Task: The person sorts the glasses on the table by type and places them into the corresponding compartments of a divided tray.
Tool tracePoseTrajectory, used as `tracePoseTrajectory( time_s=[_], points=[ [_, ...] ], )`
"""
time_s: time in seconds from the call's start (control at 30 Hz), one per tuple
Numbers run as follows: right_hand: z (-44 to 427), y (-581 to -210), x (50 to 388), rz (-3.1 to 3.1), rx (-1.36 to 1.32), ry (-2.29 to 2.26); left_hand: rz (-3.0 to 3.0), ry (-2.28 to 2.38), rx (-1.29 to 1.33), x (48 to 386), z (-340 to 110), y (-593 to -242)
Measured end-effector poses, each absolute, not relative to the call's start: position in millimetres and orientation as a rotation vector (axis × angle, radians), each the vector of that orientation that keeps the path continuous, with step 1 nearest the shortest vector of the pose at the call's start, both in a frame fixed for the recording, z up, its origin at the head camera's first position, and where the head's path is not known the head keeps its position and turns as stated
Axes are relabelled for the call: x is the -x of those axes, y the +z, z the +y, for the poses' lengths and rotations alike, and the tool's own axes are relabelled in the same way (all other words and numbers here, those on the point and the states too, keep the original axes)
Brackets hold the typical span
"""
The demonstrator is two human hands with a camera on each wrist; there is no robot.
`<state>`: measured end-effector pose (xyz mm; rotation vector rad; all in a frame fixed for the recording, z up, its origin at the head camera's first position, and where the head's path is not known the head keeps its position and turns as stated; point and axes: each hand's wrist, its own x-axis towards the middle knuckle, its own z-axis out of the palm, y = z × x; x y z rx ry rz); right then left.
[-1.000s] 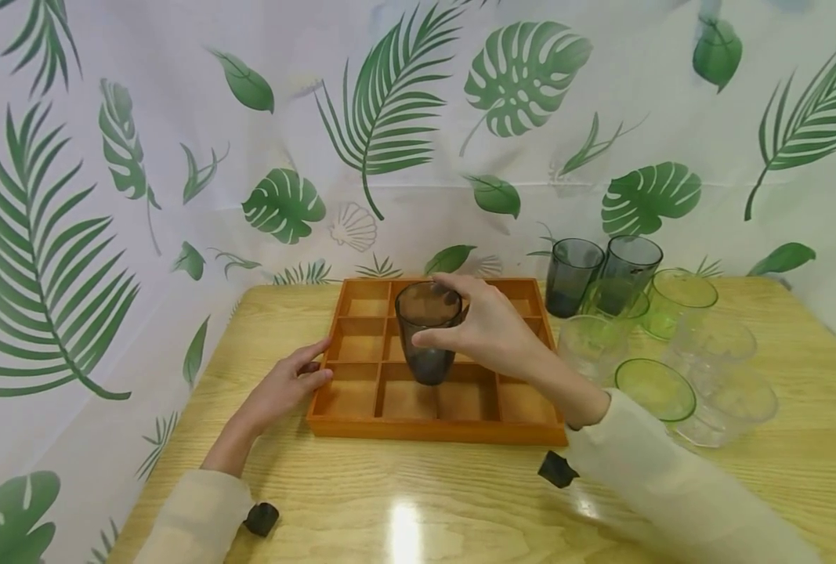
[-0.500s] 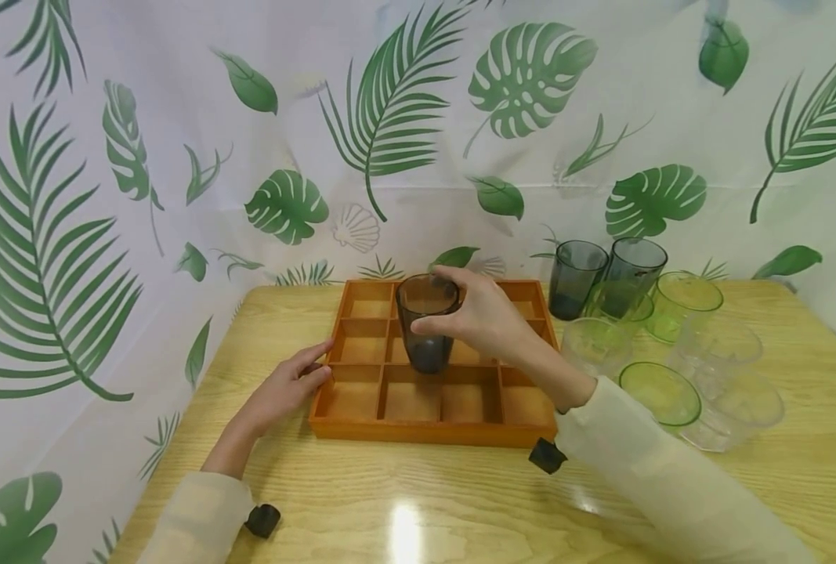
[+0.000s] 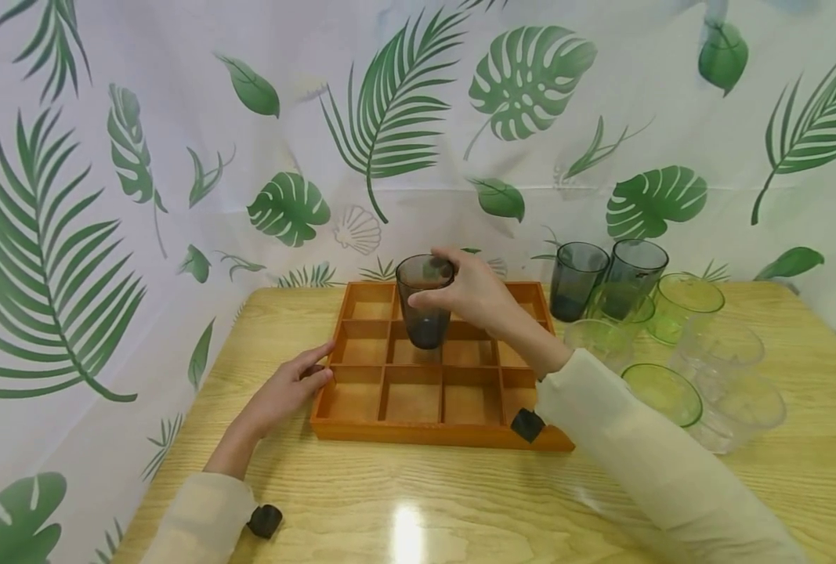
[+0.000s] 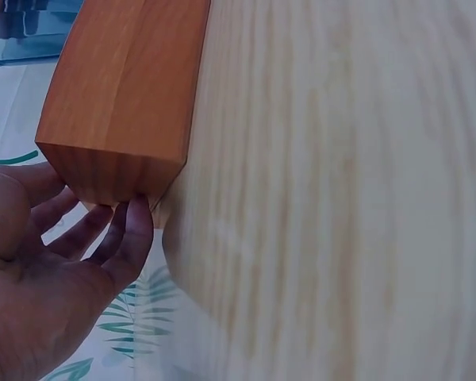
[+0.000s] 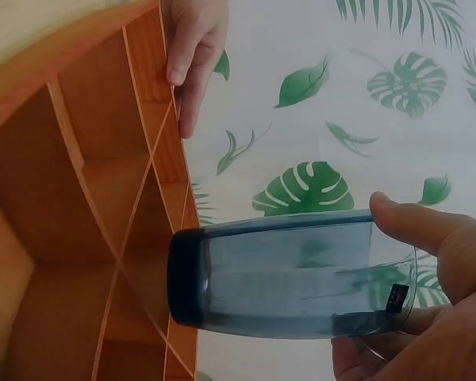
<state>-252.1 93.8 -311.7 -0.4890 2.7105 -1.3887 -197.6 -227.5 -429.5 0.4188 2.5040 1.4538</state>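
A dark grey glass [image 3: 426,313] is upright over the middle row of the wooden compartment box [image 3: 446,435]; my right hand [image 3: 484,294] grips it near the rim, thumb on one side and fingers on the other. In the right wrist view the glass [image 5: 293,274] has its base towards the box's dividers, and the right hand [image 5: 436,294] holds its rim end. My left hand [image 3: 287,392] touches the box's left side with its fingertips. In the left wrist view the left hand [image 4: 55,270] has relaxed fingers against the box's outer wall [image 4: 115,171].
Two dark glasses [image 3: 578,282] stand to the right behind the box. Beside them are green glasses [image 3: 660,395] and several clear ones [image 3: 745,403], close to the box's right side. A leaf-patterned cloth [image 3: 403,211] hangs behind the table [image 3: 340,501].
My right hand has moved the dark glass away from me, from over the front compartments to over the middle row. The left hand remains at the box's left side.
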Motion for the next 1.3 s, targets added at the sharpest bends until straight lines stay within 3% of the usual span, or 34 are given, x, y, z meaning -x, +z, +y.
tracePoseTrajectory(
  time_s=[0.73, 1.3],
  points=[
    [81, -327, 311, 2.763, 0.404, -1.459, 2.435, 1.487, -0.371, 203, -231, -434],
    [72, -364, 327, 2.834, 0.445, -1.335, 2.396, 1.528, -0.363, 201, -232, -434]
  ],
)
